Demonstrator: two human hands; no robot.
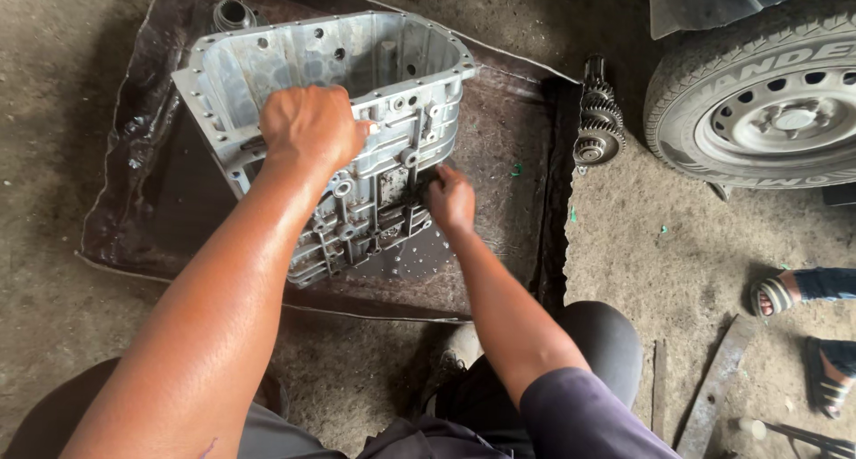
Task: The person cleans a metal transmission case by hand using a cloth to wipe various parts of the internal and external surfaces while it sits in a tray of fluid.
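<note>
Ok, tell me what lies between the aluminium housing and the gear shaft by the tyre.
In the head view, only the dark oily mat and its raised right edge lie between the aluminium housing and the gear shaft; a small green scrap sits on the mat.

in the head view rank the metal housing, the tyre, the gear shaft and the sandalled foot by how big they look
1. metal housing, largest
2. tyre, though cut off by the frame edge, so its full size is unsure
3. gear shaft
4. sandalled foot, close to the gear shaft in size
</note>
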